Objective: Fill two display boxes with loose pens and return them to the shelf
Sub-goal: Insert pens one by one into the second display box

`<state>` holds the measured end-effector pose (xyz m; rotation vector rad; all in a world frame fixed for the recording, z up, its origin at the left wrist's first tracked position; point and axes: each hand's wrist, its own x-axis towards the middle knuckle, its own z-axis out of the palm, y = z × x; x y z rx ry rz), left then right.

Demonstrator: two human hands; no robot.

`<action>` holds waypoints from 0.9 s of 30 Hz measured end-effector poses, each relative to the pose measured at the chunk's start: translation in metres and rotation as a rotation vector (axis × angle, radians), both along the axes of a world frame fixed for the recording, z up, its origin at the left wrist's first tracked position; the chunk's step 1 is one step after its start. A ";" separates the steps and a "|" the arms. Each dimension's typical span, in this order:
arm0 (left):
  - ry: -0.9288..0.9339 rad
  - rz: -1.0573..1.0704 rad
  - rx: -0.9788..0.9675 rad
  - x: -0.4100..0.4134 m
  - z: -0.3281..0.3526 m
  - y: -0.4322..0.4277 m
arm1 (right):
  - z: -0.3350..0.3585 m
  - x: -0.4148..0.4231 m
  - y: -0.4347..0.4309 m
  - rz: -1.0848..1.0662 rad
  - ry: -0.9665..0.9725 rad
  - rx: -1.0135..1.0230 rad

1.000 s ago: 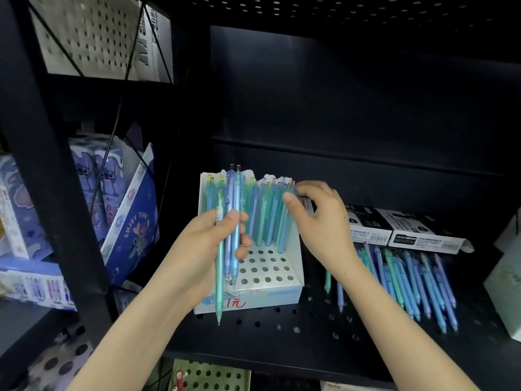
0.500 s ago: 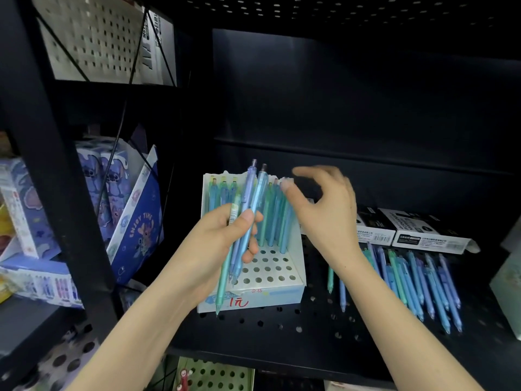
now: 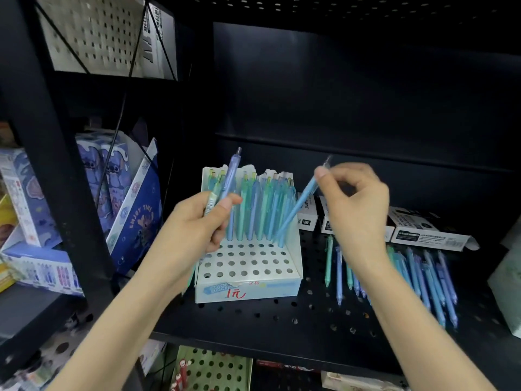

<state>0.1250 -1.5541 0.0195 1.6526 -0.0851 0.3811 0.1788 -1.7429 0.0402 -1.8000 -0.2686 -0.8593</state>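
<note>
1. Gripping two pastel plastic pens point(image 3: 231, 172) in the left hand point(image 3: 194, 224), down from three.
2. Newly pinching a slanted translucent blue pen point(image 3: 296, 210) in the right hand point(image 3: 358, 210), tip at the back of the white perforated cardboard display box point(image 3: 248, 289).
3. Upright in its back rows: teal and blue pens point(image 3: 262, 210).
4. Alongside on the black perforated shelf point(image 3: 282, 323): loose pens point(image 3: 423, 275).
</note>
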 end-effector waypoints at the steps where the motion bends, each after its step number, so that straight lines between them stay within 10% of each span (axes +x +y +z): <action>1: -0.001 -0.019 0.000 -0.002 0.000 0.000 | -0.008 0.003 0.004 -0.036 -0.016 -0.053; 27: 0.038 -0.169 0.026 -0.004 -0.009 -0.006 | -0.024 0.013 0.023 -0.075 -0.067 -0.404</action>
